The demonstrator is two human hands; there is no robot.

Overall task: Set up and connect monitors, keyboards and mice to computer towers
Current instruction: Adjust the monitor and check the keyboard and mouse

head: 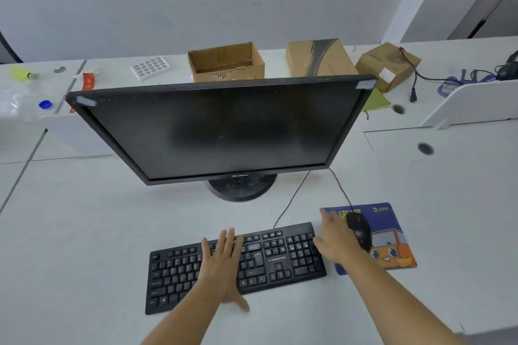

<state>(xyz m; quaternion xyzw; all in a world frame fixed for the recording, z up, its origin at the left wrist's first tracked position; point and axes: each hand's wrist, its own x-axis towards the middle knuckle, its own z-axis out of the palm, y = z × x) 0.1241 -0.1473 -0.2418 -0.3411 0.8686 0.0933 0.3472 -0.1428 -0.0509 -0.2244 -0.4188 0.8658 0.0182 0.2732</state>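
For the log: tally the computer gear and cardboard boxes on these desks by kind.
Monitor: 1
Keyboard: 1
Mouse: 1
Mouse pad: 1
Cardboard boxes: 3
Total: 7

The black keyboard (235, 266) reads "M MONSTER"; the monitor (221, 131) logo is too blurred to read

A dark monitor (221, 131) stands on a white desk (84, 232). In front of the monitor lies a black keyboard (269, 260), and the left hand (222, 258) rests flat on its keys with straight fingers. In front of the monitor and to its right, a black mouse (360, 228) sits on a blue mouse pad (392, 232). The right hand (336, 238), fingers spread, is just beside the mouse. An open cardboard box (225, 63) stands behind the monitor.
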